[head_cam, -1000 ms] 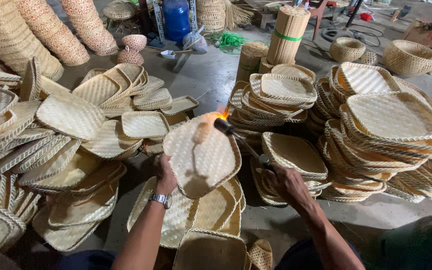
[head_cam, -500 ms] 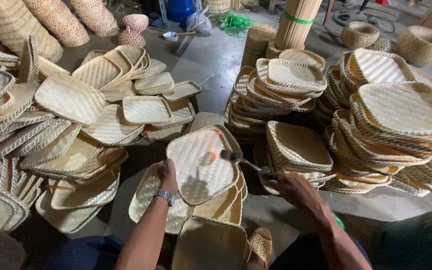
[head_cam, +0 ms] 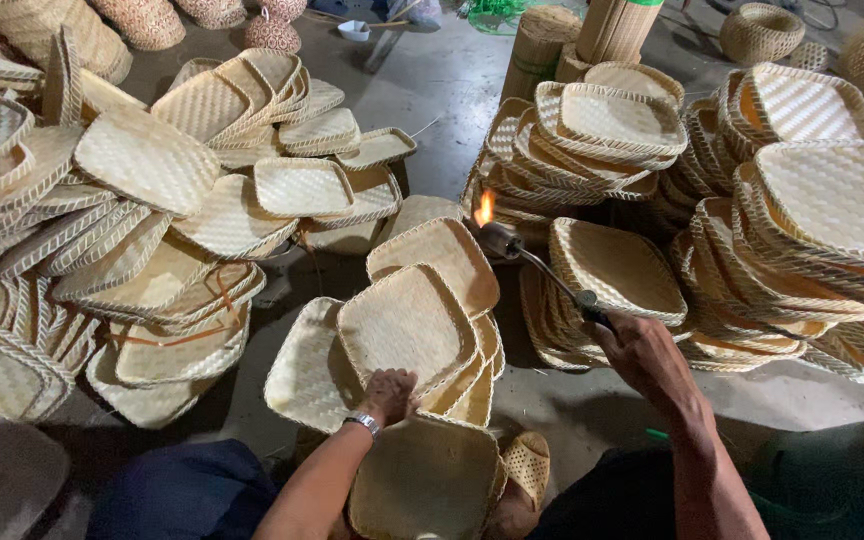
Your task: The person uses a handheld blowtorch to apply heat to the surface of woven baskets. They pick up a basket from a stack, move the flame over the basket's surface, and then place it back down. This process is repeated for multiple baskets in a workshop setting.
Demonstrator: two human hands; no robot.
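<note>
Left hand (head_cam: 390,392) grips near edge of woven tray (head_cam: 407,325); right hand (head_cam: 647,352) closed on lit torch (head_cam: 542,270), tray piles (head_cam: 152,200) crowd both sides

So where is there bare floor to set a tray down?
Bare floor runs between the left tray pile and right stacks, and in front of the right hand. Around the left hand trays crowd everything.

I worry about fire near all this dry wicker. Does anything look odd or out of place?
Yes: the torch in the right hand is lit, and its flame burns close beside the stacked woven trays. The left hand holds a tray just below it. Nothing looks scorched.
</note>
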